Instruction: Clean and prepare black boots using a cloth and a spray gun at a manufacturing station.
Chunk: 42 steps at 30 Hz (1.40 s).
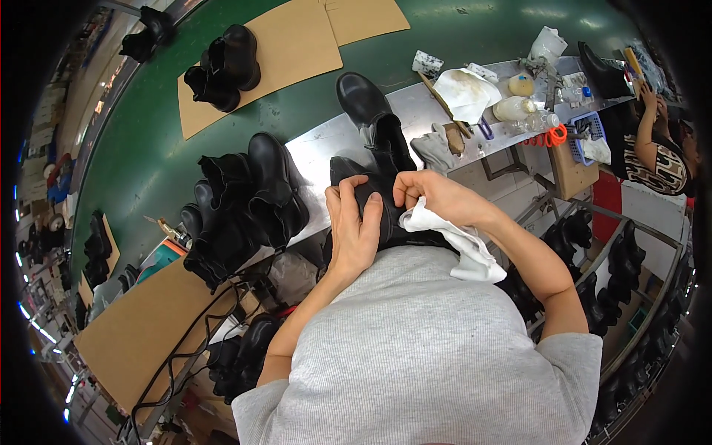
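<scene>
Okay, going left to right: a few black boots [230, 63] are standing on a cardboard sheet [297, 44] on the green tabletop [141, 148], and a bunch more boots [273, 174] are crowding its near edge. I'm not seeing anything that's telling me which of those are finished.

In the middle, the black boot [346, 169] being worked on is sitting between the hands, right up against the person's front. The left hand [354, 226] is half curling over it, thumb apart from the fingers; whether it's gripping or just pressing, I can't tell. The right hand [439, 194] is closing on a white cloth [461, 239], fingertips bunching at the boot, so I'm guessing this one's still partway through. Another upright boot [363, 100] is standing just ahead, maybe its mate, and nobody's handling it.

Further right, a grey rag [434, 150] and some bottles [513, 110] are lying around untouched, and loads of boots [623, 259] are filling a rack, done or waiting, can't say.
</scene>
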Tool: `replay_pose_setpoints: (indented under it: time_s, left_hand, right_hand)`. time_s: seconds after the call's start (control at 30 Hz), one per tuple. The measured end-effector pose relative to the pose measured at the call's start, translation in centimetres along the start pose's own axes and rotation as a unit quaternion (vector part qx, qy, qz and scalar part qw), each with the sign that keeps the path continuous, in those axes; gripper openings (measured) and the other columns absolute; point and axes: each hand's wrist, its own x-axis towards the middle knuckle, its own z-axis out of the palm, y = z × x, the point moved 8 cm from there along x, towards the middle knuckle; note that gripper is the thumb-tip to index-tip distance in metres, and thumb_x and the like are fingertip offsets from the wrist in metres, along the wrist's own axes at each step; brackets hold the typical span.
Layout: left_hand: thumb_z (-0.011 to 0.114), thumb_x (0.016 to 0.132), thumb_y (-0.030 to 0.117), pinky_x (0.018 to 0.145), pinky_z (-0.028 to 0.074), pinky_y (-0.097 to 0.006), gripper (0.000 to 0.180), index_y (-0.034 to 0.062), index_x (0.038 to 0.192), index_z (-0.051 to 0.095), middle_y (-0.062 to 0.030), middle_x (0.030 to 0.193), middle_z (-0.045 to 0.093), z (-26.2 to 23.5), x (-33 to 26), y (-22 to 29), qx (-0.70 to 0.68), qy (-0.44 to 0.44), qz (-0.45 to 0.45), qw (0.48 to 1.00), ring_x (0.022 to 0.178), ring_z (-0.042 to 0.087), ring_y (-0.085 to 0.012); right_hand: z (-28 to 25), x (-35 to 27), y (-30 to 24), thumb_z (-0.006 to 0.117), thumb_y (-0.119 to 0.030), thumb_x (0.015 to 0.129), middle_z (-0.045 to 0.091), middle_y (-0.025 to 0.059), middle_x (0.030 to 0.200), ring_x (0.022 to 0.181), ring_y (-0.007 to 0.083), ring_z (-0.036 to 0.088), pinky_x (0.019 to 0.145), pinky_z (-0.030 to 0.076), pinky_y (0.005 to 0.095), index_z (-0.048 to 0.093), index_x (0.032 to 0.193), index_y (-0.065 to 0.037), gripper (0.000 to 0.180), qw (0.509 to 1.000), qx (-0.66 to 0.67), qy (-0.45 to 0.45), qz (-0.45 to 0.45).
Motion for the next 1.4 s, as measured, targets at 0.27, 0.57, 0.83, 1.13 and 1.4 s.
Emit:
replay_pose_setpoints:
  time_s: [0.27, 0.57, 0.83, 1.13, 1.4]
  left_hand:
    - [0.048, 0.089, 0.027, 0.088, 0.035, -0.039, 0.039, -0.0023, 0.115, 0.045, -0.0193, 0.101, 0.039, 0.12, 0.0, -0.05, -0.001, -0.001, 0.003, 1.0, 0.095, 0.042, -0.0302]
    - [0.049, 0.088, 0.026, 0.088, 0.035, -0.039, 0.04, -0.003, 0.114, 0.046, -0.0196, 0.1, 0.04, 0.11, 0.12, -0.02, -0.003, 0.001, -0.001, 1.0, 0.095, 0.042, -0.0313]
    - [0.05, 0.087, 0.025, 0.089, 0.035, -0.04, 0.039, -0.0022, 0.114, 0.046, -0.0199, 0.101, 0.04, 0.15, 0.15, -0.11, -0.004, 0.001, 0.006, 1.0, 0.096, 0.042, -0.0319]
    - [0.051, 0.086, 0.025, 0.09, 0.035, -0.04, 0.039, -0.0023, 0.114, 0.046, -0.0202, 0.101, 0.04, 0.16, 0.2, -0.3, -0.002, 0.002, 0.003, 1.0, 0.097, 0.042, -0.0329]
    - [0.051, 0.085, 0.026, 0.089, 0.035, -0.041, 0.041, -0.0029, 0.113, 0.046, -0.0208, 0.101, 0.04, 0.06, 0.17, -0.09, 0.008, 0.008, 0.016, 1.0, 0.098, 0.042, -0.0338]
  right_hand:
    - [0.1, 0.14, 0.11, 0.065, -0.006, 0.071, 0.052, -0.0015, 0.067, 0.061, 0.0047, 0.047, 0.055, 0.037, 0.0201, 0.053, 0.08, -0.002, 0.015, 0.999, 0.032, 0.001, -0.006]
    - [0.26, 0.22, 0.16, 0.063, -0.006, 0.072, 0.051, -0.0016, 0.066, 0.063, 0.0052, 0.048, 0.056, 0.037, 0.0211, 0.051, 0.076, -0.002, 0.013, 1.0, 0.02, -0.018, -0.005]
    - [0.21, -0.07, -0.16, 0.064, -0.007, 0.072, 0.05, -0.0034, 0.065, 0.061, 0.0053, 0.044, 0.056, 0.036, 0.0215, 0.051, 0.073, -0.004, 0.014, 0.999, 0.031, -0.002, -0.012]
    - [0.39, -0.02, -0.08, 0.062, -0.005, 0.072, 0.05, -0.0013, 0.064, 0.062, 0.0055, 0.045, 0.056, 0.036, 0.0234, 0.05, 0.071, -0.002, 0.012, 1.0, 0.013, -0.003, -0.004]
    - [0.49, -0.01, 0.36, 0.066, -0.01, 0.072, 0.049, -0.0032, 0.064, 0.061, 0.0047, 0.044, 0.056, 0.035, 0.0223, 0.05, 0.071, -0.004, 0.017, 1.0, 0.007, -0.008, -0.008]
